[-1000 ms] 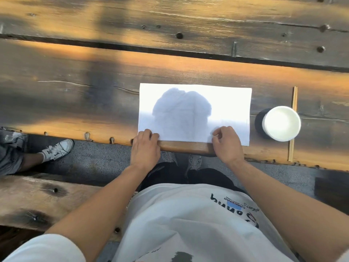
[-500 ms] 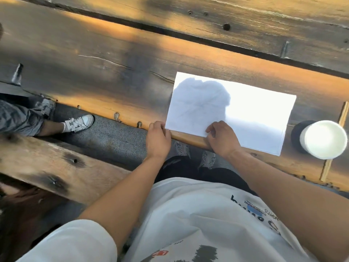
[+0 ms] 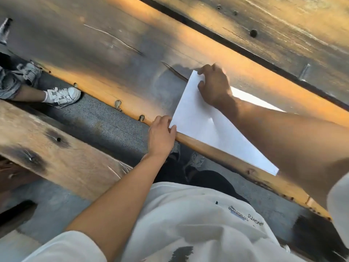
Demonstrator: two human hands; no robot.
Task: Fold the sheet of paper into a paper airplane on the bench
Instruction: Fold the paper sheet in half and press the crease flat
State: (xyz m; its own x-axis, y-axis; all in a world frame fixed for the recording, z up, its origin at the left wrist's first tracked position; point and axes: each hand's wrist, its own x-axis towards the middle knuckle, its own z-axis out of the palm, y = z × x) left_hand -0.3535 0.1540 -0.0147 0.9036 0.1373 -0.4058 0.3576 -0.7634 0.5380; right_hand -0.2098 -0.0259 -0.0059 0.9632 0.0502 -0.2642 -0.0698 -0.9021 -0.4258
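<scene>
A white sheet of paper (image 3: 204,121) lies on the wooden bench (image 3: 117,59), slanted across the view along the bench's near edge. My left hand (image 3: 161,136) presses the sheet's near left corner at the bench edge, fingers resting on it. My right hand (image 3: 213,86) reaches over the sheet to its far left corner and pinches that corner between thumb and fingers. My right forearm hides the right part of the sheet; a bright strip of the paper shows beyond the arm.
Another person's leg and white sneaker (image 3: 62,96) rest on the grey ground at the left, between the bench and a lower wooden plank (image 3: 62,154). A dark gap (image 3: 245,52) separates the bench's planks at the back. My own shoes show below the bench edge.
The view has swung left and tilted. My right hand left the sheet's near edge and now grips its far left corner. The left hand stays at the near left corner. The white cup is out of view.
</scene>
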